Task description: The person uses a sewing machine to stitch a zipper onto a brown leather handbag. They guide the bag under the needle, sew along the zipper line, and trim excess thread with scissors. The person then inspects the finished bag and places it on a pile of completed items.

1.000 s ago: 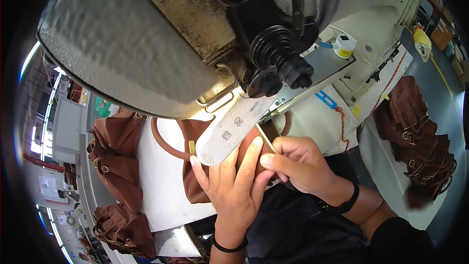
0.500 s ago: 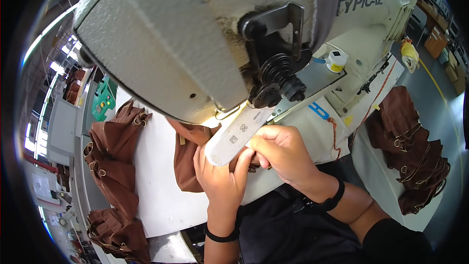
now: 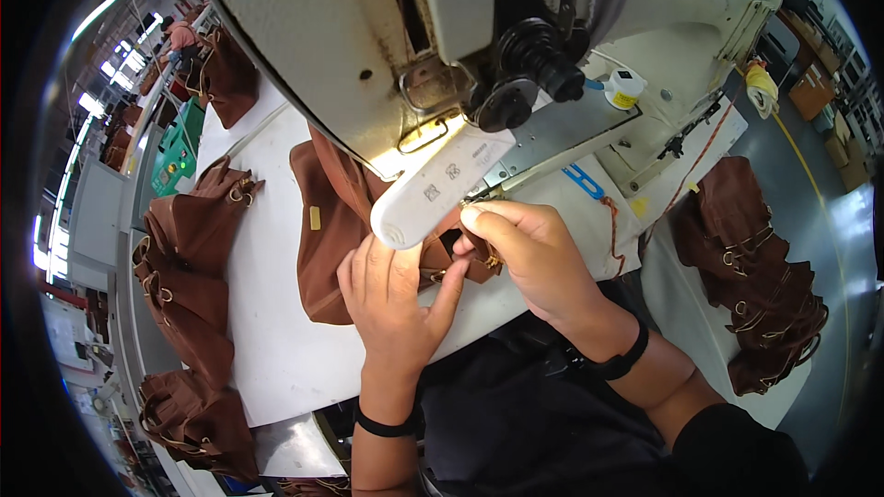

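Observation:
A brown bag [image 3: 322, 258] with a small yellow patch lies on the white table under the sewing machine's head [image 3: 304, 46]. My left hand [image 3: 391, 299] rests on the bag with its fingers stretched out and the thumb apart; the fingertips reach toward a white rounded bar [image 3: 405, 212]. The bar hides part of the bag. To the right of it, my right hand [image 3: 529, 253] pinches the bag's edge between thumb and forefinger, close to the machine's lit working area. The needle cannot be made out.
Brown bags [image 3: 189, 299] with metal rings lie along the table's left side. Another pile of brown bags [image 3: 750, 276] lies at the right. A blue slotted tool [image 3: 585, 181] with an orange cord and a small white bottle [image 3: 624, 89] sit by the machine arm.
My view has shifted, and more of the bag shows left of the bar. My left thumb has moved away from my right hand, and the left fingers have spread. My right hand still pinches.

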`<state>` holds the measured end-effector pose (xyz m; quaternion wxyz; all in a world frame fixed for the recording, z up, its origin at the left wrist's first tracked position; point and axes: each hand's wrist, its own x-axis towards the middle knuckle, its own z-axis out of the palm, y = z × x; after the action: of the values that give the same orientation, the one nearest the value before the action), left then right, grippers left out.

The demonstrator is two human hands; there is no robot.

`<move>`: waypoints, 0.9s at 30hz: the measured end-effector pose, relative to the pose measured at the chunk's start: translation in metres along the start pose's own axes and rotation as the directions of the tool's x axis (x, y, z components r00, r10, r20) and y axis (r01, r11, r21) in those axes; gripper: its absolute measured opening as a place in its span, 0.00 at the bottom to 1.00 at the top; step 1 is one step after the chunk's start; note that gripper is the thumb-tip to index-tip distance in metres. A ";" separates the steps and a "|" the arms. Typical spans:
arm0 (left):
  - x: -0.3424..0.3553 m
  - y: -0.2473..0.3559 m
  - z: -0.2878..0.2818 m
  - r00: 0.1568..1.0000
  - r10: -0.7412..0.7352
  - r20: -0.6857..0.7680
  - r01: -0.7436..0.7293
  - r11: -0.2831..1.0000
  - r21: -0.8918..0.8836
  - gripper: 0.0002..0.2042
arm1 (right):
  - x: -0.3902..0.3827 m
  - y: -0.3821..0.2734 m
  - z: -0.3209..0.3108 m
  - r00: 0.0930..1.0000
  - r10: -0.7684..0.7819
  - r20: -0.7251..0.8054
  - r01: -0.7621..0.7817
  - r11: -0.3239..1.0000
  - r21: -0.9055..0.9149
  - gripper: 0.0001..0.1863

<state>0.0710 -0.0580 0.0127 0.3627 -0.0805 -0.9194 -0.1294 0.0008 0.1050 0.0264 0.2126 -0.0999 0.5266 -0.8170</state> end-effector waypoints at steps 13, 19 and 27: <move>0.028 -0.011 0.002 0.977 0.172 -0.122 -0.186 0.977 -0.107 0.15 | 0.003 0.003 -0.003 0.997 0.077 0.000 -0.077 0.990 0.114 0.09; 0.028 -0.015 0.003 0.982 0.172 -0.081 -0.182 0.973 -0.143 0.14 | 0.005 0.011 0.002 0.998 0.037 -0.055 -0.029 0.988 0.150 0.08; 0.027 -0.021 0.010 0.993 0.090 -0.082 -0.104 0.975 -0.198 0.10 | 0.008 0.007 0.008 0.996 0.008 -0.088 0.005 0.990 0.144 0.09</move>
<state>0.0395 -0.0737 0.0208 0.3917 -0.1570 -0.8827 -0.2070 -0.0015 0.0917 0.0228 0.1962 -0.0476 0.4753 -0.8564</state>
